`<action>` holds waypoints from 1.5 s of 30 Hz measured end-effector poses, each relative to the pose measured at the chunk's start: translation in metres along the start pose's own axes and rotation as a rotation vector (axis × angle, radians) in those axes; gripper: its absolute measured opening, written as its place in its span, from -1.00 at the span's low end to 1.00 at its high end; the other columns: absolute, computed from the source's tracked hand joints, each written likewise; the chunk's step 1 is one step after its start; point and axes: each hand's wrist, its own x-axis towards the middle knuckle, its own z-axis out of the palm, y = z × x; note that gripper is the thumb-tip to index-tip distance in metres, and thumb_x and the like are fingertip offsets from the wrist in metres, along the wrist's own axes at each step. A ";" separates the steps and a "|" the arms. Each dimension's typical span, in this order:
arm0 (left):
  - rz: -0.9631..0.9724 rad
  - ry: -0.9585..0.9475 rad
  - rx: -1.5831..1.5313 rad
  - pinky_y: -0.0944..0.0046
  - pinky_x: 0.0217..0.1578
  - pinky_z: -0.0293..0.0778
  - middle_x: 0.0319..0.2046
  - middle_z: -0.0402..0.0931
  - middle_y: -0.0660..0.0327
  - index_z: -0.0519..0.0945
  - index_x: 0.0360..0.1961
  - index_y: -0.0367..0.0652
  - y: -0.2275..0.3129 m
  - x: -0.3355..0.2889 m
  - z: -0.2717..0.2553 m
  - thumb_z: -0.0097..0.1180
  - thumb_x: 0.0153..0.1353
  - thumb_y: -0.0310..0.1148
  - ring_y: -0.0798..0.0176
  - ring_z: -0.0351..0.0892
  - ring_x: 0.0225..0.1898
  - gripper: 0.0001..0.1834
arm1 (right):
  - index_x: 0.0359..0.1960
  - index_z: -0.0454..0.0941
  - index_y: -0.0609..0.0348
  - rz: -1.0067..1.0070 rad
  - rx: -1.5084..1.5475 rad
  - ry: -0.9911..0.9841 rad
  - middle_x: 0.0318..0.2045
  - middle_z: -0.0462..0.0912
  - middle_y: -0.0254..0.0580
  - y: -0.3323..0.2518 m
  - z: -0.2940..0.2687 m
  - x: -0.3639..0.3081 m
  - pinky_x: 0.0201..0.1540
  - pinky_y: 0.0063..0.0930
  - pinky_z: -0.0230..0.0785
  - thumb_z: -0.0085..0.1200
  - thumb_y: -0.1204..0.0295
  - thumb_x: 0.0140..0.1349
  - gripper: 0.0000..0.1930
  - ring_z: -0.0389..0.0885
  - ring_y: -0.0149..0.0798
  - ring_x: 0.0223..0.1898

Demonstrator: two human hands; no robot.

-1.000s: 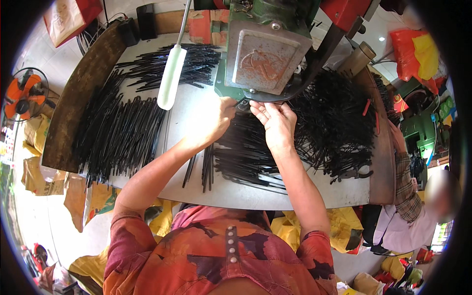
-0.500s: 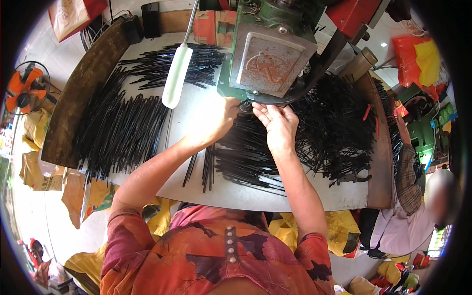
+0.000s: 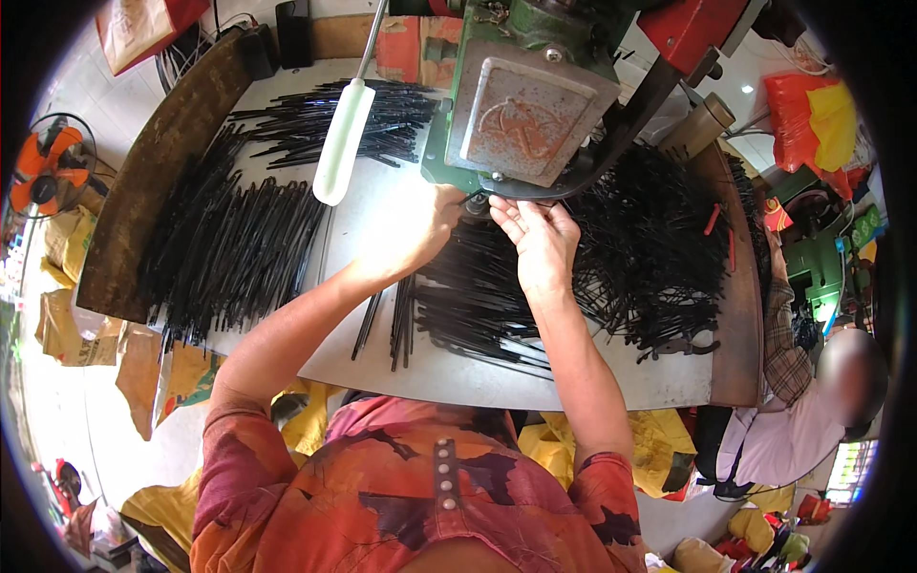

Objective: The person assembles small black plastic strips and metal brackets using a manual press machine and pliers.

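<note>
Under the head of a green press machine [image 3: 537,116] with a worn metal cover, my two hands meet at a small work point. My left hand [image 3: 416,229], washed out by bright light, is closed, with a thin black rod [image 3: 470,199] at its fingertips. My right hand [image 3: 543,241] faces it from the other side, thumb and fingers pinched together beneath the machine's curved black arm [image 3: 611,143]. What the right fingers hold is hidden. Sorted black rods [image 3: 478,310] lie just below the hands, and a tangled heap of black rods [image 3: 654,248] spreads to the right.
More black rods [image 3: 239,239] lie in rows on the left of the metal table [image 3: 325,358], inside a brown raised rim [image 3: 119,239]. A white-handled lever [image 3: 344,143] hangs beside the machine. Pliers [image 3: 680,348] rest near the right rim. At far right sits another person [image 3: 788,439].
Both hands stay at the same work point, with almost no movement. The view has shifted slightly, and the other person's arm at the right has moved a little.
</note>
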 end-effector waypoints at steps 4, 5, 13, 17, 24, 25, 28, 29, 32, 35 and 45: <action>0.176 0.083 0.173 0.15 -0.46 0.36 -0.53 0.41 -0.04 0.44 -0.41 -0.28 -0.013 -0.003 0.008 -0.13 0.00 -0.50 -0.01 0.45 -0.46 -0.87 | -0.35 0.34 0.40 0.000 -0.019 0.000 -0.37 0.49 0.01 0.001 -0.002 -0.002 -0.23 -0.41 0.49 -0.18 0.58 0.17 -0.90 0.55 -0.15 -0.32; 0.353 0.180 0.309 0.15 -0.47 0.35 -0.53 0.39 -0.02 0.42 -0.41 -0.28 -0.019 -0.004 0.012 -0.13 0.00 -0.50 0.00 0.44 -0.47 -0.87 | -0.36 0.34 0.40 0.014 -0.022 0.007 -0.37 0.49 0.01 0.000 -0.002 -0.003 -0.24 -0.42 0.49 -0.17 0.58 0.16 -0.90 0.55 -0.15 -0.32; 0.306 0.086 0.468 0.18 -0.52 0.33 -0.52 0.39 0.04 0.40 -0.42 -0.29 -0.009 -0.004 0.008 -0.15 0.02 -0.45 0.02 0.43 -0.48 -0.87 | -0.34 0.34 0.42 0.072 0.028 0.023 -0.38 0.49 0.03 -0.005 -0.003 0.005 -0.22 -0.38 0.48 -0.17 0.60 0.15 -0.90 0.55 -0.12 -0.31; -0.147 -0.106 -0.218 0.24 -0.54 0.29 -0.60 0.45 0.04 0.48 -0.44 -0.34 -0.008 -0.001 0.007 -0.01 -0.02 -0.27 0.13 0.43 -0.57 -0.72 | -0.31 0.34 0.46 0.199 0.155 -0.070 -0.34 0.47 0.07 -0.006 -0.008 0.004 -0.10 -0.23 0.39 -0.20 0.62 0.14 -0.87 0.50 0.00 -0.22; -0.514 -0.105 -1.092 0.45 -0.71 0.37 -0.68 0.41 0.25 0.42 -0.58 -0.17 0.023 -0.016 0.009 0.01 -0.04 -0.45 0.42 0.41 -0.70 -0.94 | -0.35 0.37 0.26 0.233 -0.240 -0.223 -0.43 0.43 -0.21 -0.033 -0.012 -0.024 -0.34 -0.50 0.37 -0.10 0.52 0.10 -0.91 0.44 -0.33 -0.43; -0.549 -0.109 -1.161 0.44 -0.73 0.38 -0.68 0.41 0.23 0.40 -0.58 -0.21 0.027 -0.016 0.013 -0.02 -0.04 -0.50 0.39 0.44 -0.71 -0.95 | -0.37 0.37 0.21 0.280 -0.185 -0.185 -0.47 0.41 -0.29 -0.038 -0.021 -0.024 -0.40 -0.56 0.35 -0.09 0.49 0.10 -0.92 0.37 -0.42 -0.50; -0.570 -0.132 -1.192 0.41 -0.71 0.42 -0.67 0.43 0.18 0.38 -0.57 -0.29 0.035 -0.025 0.013 -0.07 -0.05 -0.55 0.36 0.46 -0.69 -0.97 | -0.38 0.36 0.13 0.308 -0.121 -0.198 -0.45 0.40 -0.34 -0.044 -0.024 -0.027 -0.50 -0.68 0.27 -0.07 0.46 0.10 -0.93 0.31 -0.52 -0.53; -0.544 -0.159 -1.157 0.40 -0.71 0.42 -0.67 0.43 0.18 0.38 -0.57 -0.30 0.035 -0.029 0.014 -0.08 -0.05 -0.56 0.35 0.47 -0.69 -0.97 | -0.38 0.36 0.13 0.317 -0.123 -0.218 -0.45 0.40 -0.34 -0.040 -0.024 -0.028 -0.50 -0.68 0.27 -0.07 0.46 0.10 -0.93 0.31 -0.52 -0.53; -0.465 -0.276 -1.012 0.40 -0.72 0.43 -0.69 0.42 0.19 0.38 -0.60 -0.31 0.038 -0.035 0.016 -0.09 -0.08 -0.57 0.33 0.48 -0.69 -0.97 | -0.35 0.36 0.09 0.323 -0.032 -0.254 -0.44 0.43 -0.33 -0.037 -0.020 -0.035 -0.48 -0.74 0.29 -0.04 0.48 0.11 -0.92 0.35 -0.54 -0.54; -0.167 -0.173 -0.466 0.25 -0.60 0.46 -0.68 0.45 0.10 0.40 -0.59 -0.35 0.025 -0.039 0.002 0.00 -0.14 -0.50 0.14 0.51 -0.60 -0.90 | -0.38 0.36 0.12 0.178 -0.284 -0.282 -0.49 0.41 -0.35 -0.041 -0.025 -0.036 -0.55 -0.72 0.31 -0.04 0.51 0.10 -0.93 0.34 -0.55 -0.59; -0.198 -0.281 0.378 0.10 -0.47 0.43 -0.49 0.45 -0.09 0.47 -0.52 -0.40 -0.021 -0.048 -0.037 -0.01 -0.30 -0.58 -0.04 0.50 -0.40 -0.80 | -0.47 0.38 0.23 -0.151 -0.881 -0.180 -0.56 0.41 -0.38 -0.038 -0.056 -0.017 -0.58 -0.76 0.24 -0.05 0.56 0.08 -0.97 0.30 -0.59 -0.61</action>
